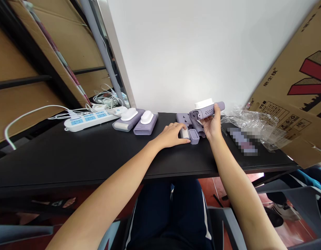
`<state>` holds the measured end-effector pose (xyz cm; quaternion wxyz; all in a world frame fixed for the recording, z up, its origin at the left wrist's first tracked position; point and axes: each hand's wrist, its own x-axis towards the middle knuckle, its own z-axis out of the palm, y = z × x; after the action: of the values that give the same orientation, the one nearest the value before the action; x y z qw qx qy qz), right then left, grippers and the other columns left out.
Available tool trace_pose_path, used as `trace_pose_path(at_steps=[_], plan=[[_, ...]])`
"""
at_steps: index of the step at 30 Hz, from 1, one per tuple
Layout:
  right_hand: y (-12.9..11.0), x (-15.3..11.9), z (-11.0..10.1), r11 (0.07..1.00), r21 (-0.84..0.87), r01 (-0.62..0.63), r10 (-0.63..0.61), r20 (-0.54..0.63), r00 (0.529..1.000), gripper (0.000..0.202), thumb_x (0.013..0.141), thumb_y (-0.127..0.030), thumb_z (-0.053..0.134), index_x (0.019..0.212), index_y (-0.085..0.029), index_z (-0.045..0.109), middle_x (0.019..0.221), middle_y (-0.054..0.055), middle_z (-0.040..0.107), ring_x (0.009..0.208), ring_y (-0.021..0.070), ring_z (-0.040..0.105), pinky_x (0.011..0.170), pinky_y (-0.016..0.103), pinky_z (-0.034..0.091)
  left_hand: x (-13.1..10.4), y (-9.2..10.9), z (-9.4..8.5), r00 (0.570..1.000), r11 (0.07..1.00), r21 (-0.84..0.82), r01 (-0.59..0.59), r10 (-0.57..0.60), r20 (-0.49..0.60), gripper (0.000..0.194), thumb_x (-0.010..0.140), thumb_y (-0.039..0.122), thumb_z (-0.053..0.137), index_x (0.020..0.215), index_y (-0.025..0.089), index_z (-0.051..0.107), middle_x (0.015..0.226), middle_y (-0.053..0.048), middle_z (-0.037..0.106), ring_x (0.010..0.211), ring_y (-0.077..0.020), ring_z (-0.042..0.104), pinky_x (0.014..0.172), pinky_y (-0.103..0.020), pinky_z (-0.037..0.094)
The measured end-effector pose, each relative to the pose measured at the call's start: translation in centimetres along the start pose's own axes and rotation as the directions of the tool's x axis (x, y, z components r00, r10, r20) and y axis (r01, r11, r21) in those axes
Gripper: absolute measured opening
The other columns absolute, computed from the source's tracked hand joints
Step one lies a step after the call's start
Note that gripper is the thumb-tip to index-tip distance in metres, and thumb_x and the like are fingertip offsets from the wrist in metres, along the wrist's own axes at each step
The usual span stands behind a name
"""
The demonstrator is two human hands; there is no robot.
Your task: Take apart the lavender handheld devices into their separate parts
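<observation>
My right hand (212, 124) holds up a purple brush-like piece (208, 110) with white bristles on top and a row of small holes along its side. My left hand (174, 134) rests on the table, its fingers around a small purple-and-white block (185, 133). Touching that block on the right is a small purple cap-like piece (194, 136). Behind them lies a purple piece with dark slots (184, 119), and another purple piece (198, 127) sits partly hidden under my right hand. Two purple units with white oval tops (147, 118) (129, 114) stand left of my left hand.
A white power strip (94, 119) with cables lies at the left of the black table (103, 152). Clear plastic wrapping (256, 123) and a blurred flat item (243, 141) lie at the right, beside a cardboard box (282, 90). A white panel (186, 55) rises behind.
</observation>
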<state>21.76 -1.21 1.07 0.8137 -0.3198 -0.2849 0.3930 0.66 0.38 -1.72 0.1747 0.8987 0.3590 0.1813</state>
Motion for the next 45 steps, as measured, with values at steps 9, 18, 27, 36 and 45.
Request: trace_pose_path(at_steps=[9,18,27,36,45], plan=[[0.2,0.1,-0.1,1.000,-0.030,-0.001,0.001,0.018,1.000,0.071,0.074,-0.072,0.077,0.127,-0.031,0.053,0.116,0.007,0.067,0.104,0.0251,0.068,0.084,0.046,0.065,-0.1,-0.3,-0.1,0.999,1.000,0.001,-0.005,0.005,0.040,0.062,0.088,0.071,0.068,0.131,0.027,0.062,0.125,-0.012,0.067,0.122,-0.0388,0.061,0.110,-0.054,0.043],[-0.3,-0.6,0.5,0.999,-0.050,-0.003,0.005,0.043,0.999,0.063,0.075,-0.069,0.078,0.118,-0.030,0.054,0.112,0.004,0.069,0.105,0.0233,0.068,0.081,0.038,0.063,-0.3,0.4,-1.3,0.912,0.981,-0.148,-0.123,0.052,-0.408,0.044,0.100,0.052,0.063,0.136,0.026,0.061,0.128,-0.009,0.070,0.122,-0.0293,0.063,0.109,-0.046,0.046],[-0.3,-2.1,1.6,0.995,-0.088,0.054,-0.039,0.164,0.986,0.055,0.078,-0.061,0.080,0.118,-0.038,0.051,0.119,-0.001,0.070,0.111,0.0205,0.069,0.080,0.032,0.062,0.4,1.0,-1.1,0.956,0.696,-0.706,-0.132,-0.101,-0.277,0.047,0.098,0.066,0.061,0.092,0.020,0.073,0.093,-0.008,0.079,0.090,-0.0233,0.072,0.082,-0.035,0.050],[-0.4,-3.2,2.2,0.996,-0.070,0.049,-0.025,0.309,0.951,0.055,0.076,-0.045,0.085,0.120,-0.038,0.053,0.130,-0.002,0.070,0.120,0.0214,0.066,0.086,0.035,0.065,0.4,1.2,-1.4,0.971,0.230,-0.971,-0.071,-0.206,-0.120,0.047,0.091,0.065,0.074,0.102,0.022,0.061,0.103,-0.006,0.079,0.091,-0.0191,0.078,0.077,-0.027,0.052],[0.0,-2.5,1.5,0.976,-0.196,-0.098,0.158,0.314,0.936,0.044,0.080,-0.057,0.086,0.104,-0.031,0.060,0.100,-0.002,0.069,0.087,0.0168,0.070,0.070,0.031,0.070,1.0,0.5,-1.4,0.894,0.149,-0.982,-0.119,-0.413,-0.171,0.041,0.091,0.061,0.074,0.103,0.024,0.060,0.097,-0.002,0.072,0.080,-0.0170,0.072,0.075,-0.031,0.056]])
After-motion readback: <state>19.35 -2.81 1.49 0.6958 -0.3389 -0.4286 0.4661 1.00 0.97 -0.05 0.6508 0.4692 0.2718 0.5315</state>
